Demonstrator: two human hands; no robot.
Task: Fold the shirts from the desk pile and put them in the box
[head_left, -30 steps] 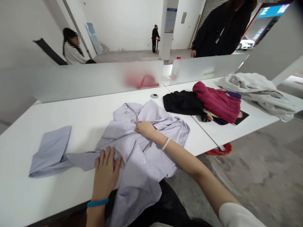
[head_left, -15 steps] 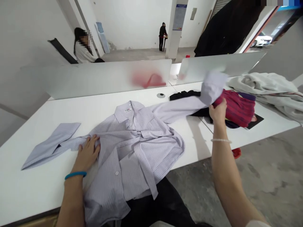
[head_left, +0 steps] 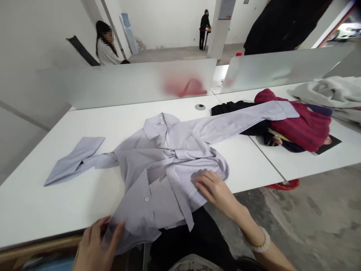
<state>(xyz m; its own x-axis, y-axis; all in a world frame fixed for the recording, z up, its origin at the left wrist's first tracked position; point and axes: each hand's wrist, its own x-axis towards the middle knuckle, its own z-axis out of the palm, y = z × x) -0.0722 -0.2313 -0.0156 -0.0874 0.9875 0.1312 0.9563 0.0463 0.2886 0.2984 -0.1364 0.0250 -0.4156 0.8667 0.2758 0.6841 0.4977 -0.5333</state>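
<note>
A pale lilac pinstriped shirt point(head_left: 166, 169) lies spread on a white table point(head_left: 50, 199), one sleeve point(head_left: 239, 122) stretching to a crimson knit garment point(head_left: 299, 128). The right hand point(head_left: 214, 190) rests open, unclenched, on its front; the left hand point(head_left: 94, 244) curls at the lower hem point(head_left: 124, 237), grip impossible to tell

A pale lilac shirt point(head_left: 166, 165) is patterned with fine darker pinstripes against a white tabletop point(head_left: 56, 203). A crimson garment point(head_left: 299, 130) is marked with dark stripes, and a plain black garment point(head_left: 229, 109) and a pale grey fleece point(head_left: 329, 90) are seen near it.
</note>
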